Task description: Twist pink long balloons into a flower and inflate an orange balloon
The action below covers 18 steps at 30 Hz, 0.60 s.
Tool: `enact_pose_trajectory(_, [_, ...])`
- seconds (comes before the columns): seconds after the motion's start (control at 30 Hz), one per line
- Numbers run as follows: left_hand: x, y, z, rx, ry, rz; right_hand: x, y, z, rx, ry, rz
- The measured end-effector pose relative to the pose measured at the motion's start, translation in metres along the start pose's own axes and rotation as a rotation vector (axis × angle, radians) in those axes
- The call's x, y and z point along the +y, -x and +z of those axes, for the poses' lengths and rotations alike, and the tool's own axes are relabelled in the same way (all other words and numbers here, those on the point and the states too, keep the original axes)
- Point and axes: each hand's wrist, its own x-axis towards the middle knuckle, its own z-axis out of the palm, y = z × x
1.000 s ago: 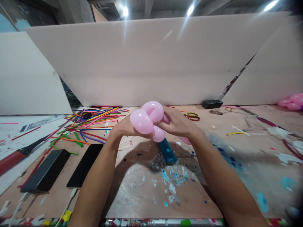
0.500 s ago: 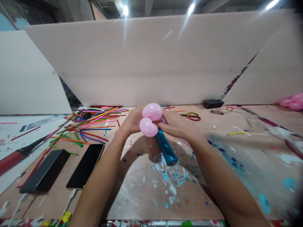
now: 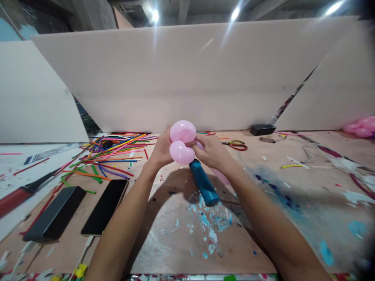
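Note:
A pink twisting balloon, bent into rounded bubbles, is held up over the middle of the table between both hands. My left hand wraps round its left side, its fingers mostly hidden behind the bubbles. From the right, my right hand pinches the balloon near the twist. A further pink length hangs beneath my right wrist. Just below the hands lies a blue cylinder-like object, probably a hand pump, on the tabletop; neither hand appears to grip it.
Many loose uninflated balloons lie in a pile at the left. A phone and a dark block have cables attached. Scissors and a small black box lie toward the back, before a white panel. Pink balloons rest far right.
Both hands and the pink balloon have risen slightly and shifted a little left. The right hand has come away from the top of the blue object, and more of the pink length shows.

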Motion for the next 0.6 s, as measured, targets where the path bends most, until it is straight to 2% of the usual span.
enact_pose_trajectory(0.13, [0.003,0.000,0.003,0.006,0.006,-0.094,0.000,0.001,-0.002,0.013,0.214,-0.010])
enact_pose_trajectory(0.27, [0.004,-0.001,0.000,-0.026,0.010,-0.041,-0.003,0.002,-0.003,-0.027,0.352,0.007])
enact_pose_trajectory(0.37, [0.003,-0.002,-0.005,-0.055,0.027,-0.031,-0.007,0.003,-0.002,-0.095,0.354,-0.004])
enact_pose_trajectory(0.5, [-0.002,-0.001,-0.010,-0.134,0.059,-0.085,-0.011,0.005,-0.001,-0.173,0.341,-0.019])
enact_pose_trajectory(0.6, [-0.005,0.000,-0.008,-0.181,-0.006,-0.127,-0.011,0.004,-0.001,-0.226,0.238,-0.036])
